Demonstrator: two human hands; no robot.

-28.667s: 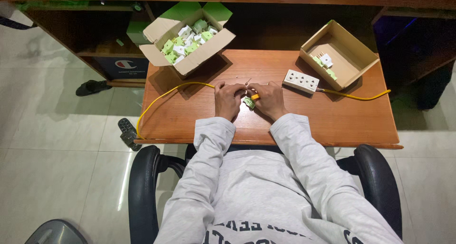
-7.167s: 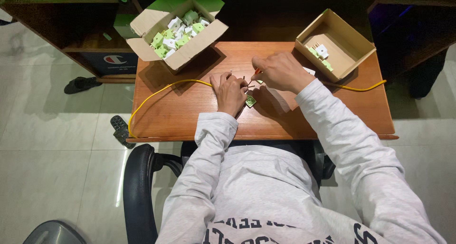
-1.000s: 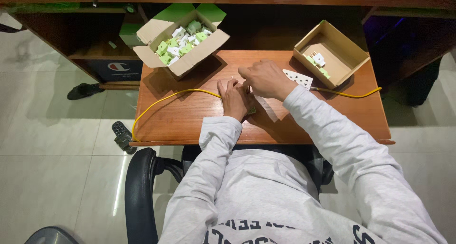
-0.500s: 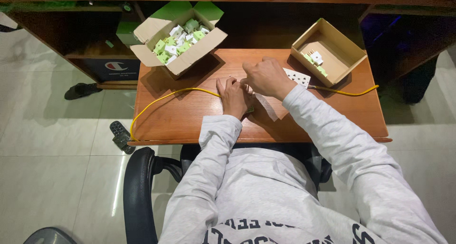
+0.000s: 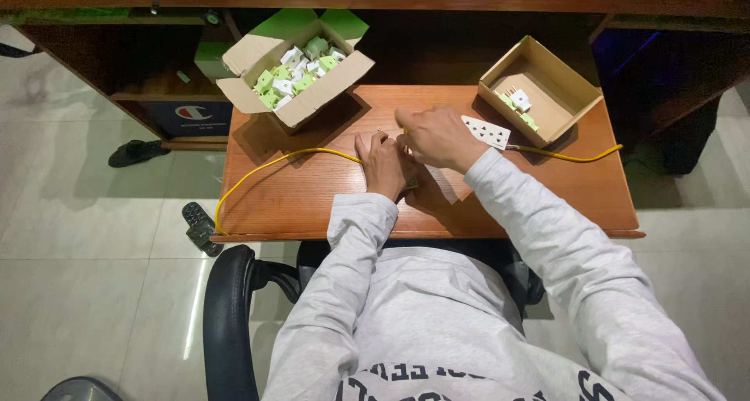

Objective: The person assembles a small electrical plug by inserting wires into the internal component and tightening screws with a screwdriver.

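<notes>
My left hand (image 5: 384,163) lies on the wooden table (image 5: 312,198), closed over the end of a yellow cable (image 5: 258,171). A small green piece (image 5: 412,185) shows at its right edge. My right hand (image 5: 439,137) rests just behind and against it, fingers pinched on a thin tool whose tip (image 5: 380,131) sticks out to the left. A white multi-socket block (image 5: 486,132) lies right beside my right hand, and a second yellow cable (image 5: 570,157) runs from it to the right.
An open cardboard box (image 5: 328,87) of several green and white plug parts stands at the table's back left. A shallower box (image 5: 566,96) holding a few parts stands at the back right. My chair's armrest (image 5: 230,307) is at the near edge. A dark remote-like object (image 5: 199,227) lies on the floor to the left.
In the last second both hands stay together at the table's middle, barely shifting. Seven seconds ago my right hand was raised a little higher, above my left hand.
</notes>
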